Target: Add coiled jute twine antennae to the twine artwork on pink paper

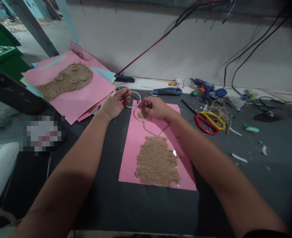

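Note:
A pink sheet (128,158) lies on the dark table, bearing a block of brown twine rows (158,162). Above the block, a thin twine outline runs up to a small twine coil (143,115) near the sheet's top. My right hand (154,106) is over the top of the sheet beside the coil, fingers curled together; what they pinch is too small to make out. Left of the sheet, my left hand (115,105) is raised with its fingers loosely bent, next to a white ring (135,104). Whether it holds anything is unclear.
At the left lies a stack of pink sheets (73,105) with a twine piece (73,79). Scissors (207,122), a blue cutter (166,91), a blue glue gun (206,89) and twine scraps lie at the back and right. Cables hang along the wall.

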The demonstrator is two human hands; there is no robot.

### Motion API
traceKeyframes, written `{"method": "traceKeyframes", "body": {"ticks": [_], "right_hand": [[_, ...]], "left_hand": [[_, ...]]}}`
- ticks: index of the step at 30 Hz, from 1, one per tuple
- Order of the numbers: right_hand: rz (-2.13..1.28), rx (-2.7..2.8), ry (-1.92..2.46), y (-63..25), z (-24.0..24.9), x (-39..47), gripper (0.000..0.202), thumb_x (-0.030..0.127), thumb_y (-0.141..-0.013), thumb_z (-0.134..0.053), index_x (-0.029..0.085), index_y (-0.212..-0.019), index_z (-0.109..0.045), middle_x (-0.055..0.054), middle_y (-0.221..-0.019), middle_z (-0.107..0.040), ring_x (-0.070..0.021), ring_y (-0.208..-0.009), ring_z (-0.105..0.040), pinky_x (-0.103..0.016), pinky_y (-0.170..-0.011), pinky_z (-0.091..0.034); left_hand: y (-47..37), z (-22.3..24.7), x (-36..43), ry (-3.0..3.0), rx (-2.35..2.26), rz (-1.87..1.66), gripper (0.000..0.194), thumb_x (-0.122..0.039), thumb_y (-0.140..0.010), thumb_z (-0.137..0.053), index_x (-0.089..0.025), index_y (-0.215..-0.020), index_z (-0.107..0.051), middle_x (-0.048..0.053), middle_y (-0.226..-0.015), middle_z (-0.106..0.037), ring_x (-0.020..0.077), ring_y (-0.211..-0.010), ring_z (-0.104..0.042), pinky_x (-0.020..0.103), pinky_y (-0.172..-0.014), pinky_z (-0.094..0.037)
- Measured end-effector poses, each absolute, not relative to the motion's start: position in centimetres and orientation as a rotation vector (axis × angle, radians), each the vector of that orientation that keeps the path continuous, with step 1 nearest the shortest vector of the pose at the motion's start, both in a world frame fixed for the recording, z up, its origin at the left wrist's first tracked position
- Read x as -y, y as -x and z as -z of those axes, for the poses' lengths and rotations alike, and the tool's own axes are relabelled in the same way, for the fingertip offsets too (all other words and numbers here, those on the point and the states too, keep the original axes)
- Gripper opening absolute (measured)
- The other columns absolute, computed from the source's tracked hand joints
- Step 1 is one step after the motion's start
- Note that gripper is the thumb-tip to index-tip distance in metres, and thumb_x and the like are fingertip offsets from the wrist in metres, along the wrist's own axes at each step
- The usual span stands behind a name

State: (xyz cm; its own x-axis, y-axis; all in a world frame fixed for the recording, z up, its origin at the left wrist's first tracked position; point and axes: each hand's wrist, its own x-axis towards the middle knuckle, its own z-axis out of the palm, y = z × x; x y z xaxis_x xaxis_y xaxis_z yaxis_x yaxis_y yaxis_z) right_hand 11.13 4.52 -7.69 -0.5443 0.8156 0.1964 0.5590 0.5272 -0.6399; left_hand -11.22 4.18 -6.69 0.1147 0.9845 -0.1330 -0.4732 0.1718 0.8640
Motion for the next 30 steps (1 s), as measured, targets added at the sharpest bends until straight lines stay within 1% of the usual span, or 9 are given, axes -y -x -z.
{"method": "traceKeyframes", "body": {"ticks": [7,12,17,24,30], "right_hand": [[-0.784,2.252,1.093,-11.06,7.72,-4.49,0.022,0.011,-0.076,-0.062,0.019,-0.095,-0.071,0.0,-0.082,-0.061,-0.0147,-0.073,-0.051,-0.03,-0.072,-0.039],[-0.845,2.224,1.083,-11.1,7.53,-4.35,0.018,0.016,-0.079,-0.064,0.017,-0.096,-0.07,0.0,-0.081,-0.06,-0.0141,-0.07,-0.049,-0.031,-0.071,-0.039],[-0.85,2.214,1.095,-11.15,7.42,-4.19,0.02,0.013,-0.078,-0.063,0.018,-0.096,-0.071,0.0,-0.08,-0.06,-0.0131,-0.068,-0.047,-0.031,-0.069,-0.04],[-0.861,2.203,1.114,-11.11,7.45,-4.15,0.02,0.014,-0.079,-0.063,0.02,-0.096,-0.07,0.001,-0.079,-0.061,-0.0131,-0.067,-0.048,-0.03,-0.067,-0.041],[-0.86,2.207,1.113,-11.3,7.61,-4.29,0.023,0.012,-0.078,-0.062,0.019,-0.098,-0.073,-0.001,-0.08,-0.066,-0.0138,-0.068,-0.051,-0.03,-0.068,-0.042]], "left_hand": [[11.05,6.38,-4.07,-0.746,-0.861,-1.233,0.011,-0.018,-0.094,-0.067,-0.017,-0.084,-0.072,0.002,-0.078,-0.072,0.0077,-0.064,-0.063,0.016,-0.066,-0.055],[10.99,6.29,-4.01,-0.734,-0.852,-1.227,0.015,-0.016,-0.096,-0.064,-0.017,-0.083,-0.071,0.001,-0.077,-0.071,0.0066,-0.064,-0.063,0.015,-0.065,-0.054],[11.05,6.37,-4.06,-0.747,-0.869,-1.223,0.012,-0.018,-0.095,-0.067,-0.018,-0.083,-0.07,0.001,-0.078,-0.071,0.0067,-0.065,-0.063,0.015,-0.065,-0.055],[10.99,6.3,-3.84,-0.776,-0.878,-1.237,0.008,-0.02,-0.09,-0.072,-0.018,-0.083,-0.07,0.002,-0.079,-0.072,0.0083,-0.066,-0.063,0.017,-0.067,-0.055],[11.09,6.34,-3.83,-0.755,-0.869,-1.23,0.011,-0.019,-0.094,-0.067,-0.017,-0.084,-0.071,0.002,-0.08,-0.072,0.007,-0.065,-0.063,0.016,-0.066,-0.054]]}}
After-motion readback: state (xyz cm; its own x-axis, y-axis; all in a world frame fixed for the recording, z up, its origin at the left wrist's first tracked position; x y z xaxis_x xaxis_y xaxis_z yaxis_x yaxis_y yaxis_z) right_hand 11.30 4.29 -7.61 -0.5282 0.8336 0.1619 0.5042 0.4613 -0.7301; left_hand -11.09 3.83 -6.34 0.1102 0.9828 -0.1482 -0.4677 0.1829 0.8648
